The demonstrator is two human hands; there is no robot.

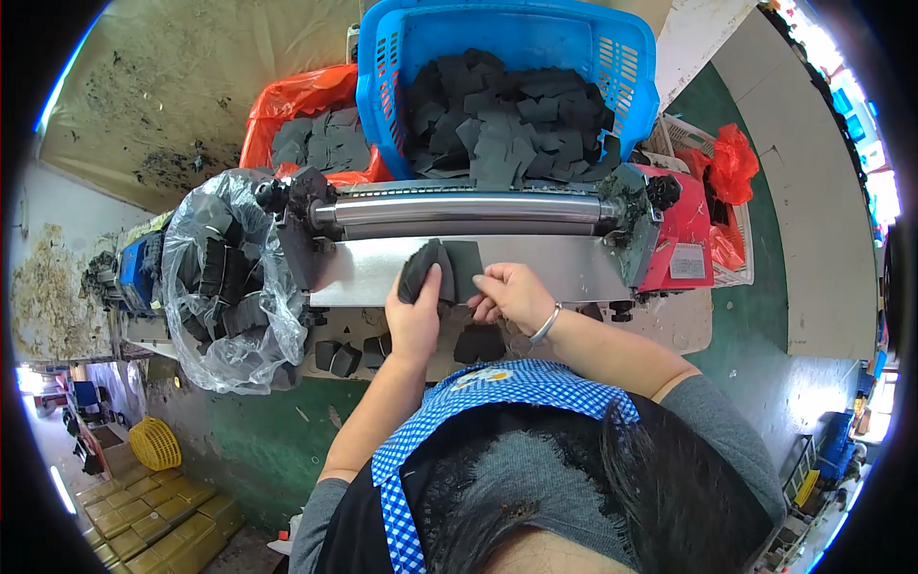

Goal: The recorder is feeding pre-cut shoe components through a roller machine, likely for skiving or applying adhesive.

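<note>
My left hand (413, 320) is wrapped round a folded stack of black sheet pieces (418, 270), held over the bare metal plate (564, 268) of a roller machine. Beside the stack, a flat dark grey piece (466, 266) lies over the plate. My right hand (516, 298), with a bangle at its wrist, has its thumb and fingers closed in a pinch at that piece's right edge. The steel roller (469, 210) runs across the machine just beyond both hands. Whether the pieces are foam or leather I cannot tell.
Beyond the roller, a blue basket (382, 105) holds many dark pieces; a red bag (263, 120) with more stands left of it. A clear plastic bag (191, 330) of black pieces hangs at the machine's left. Loose black pieces (478, 344) lie below the plate.
</note>
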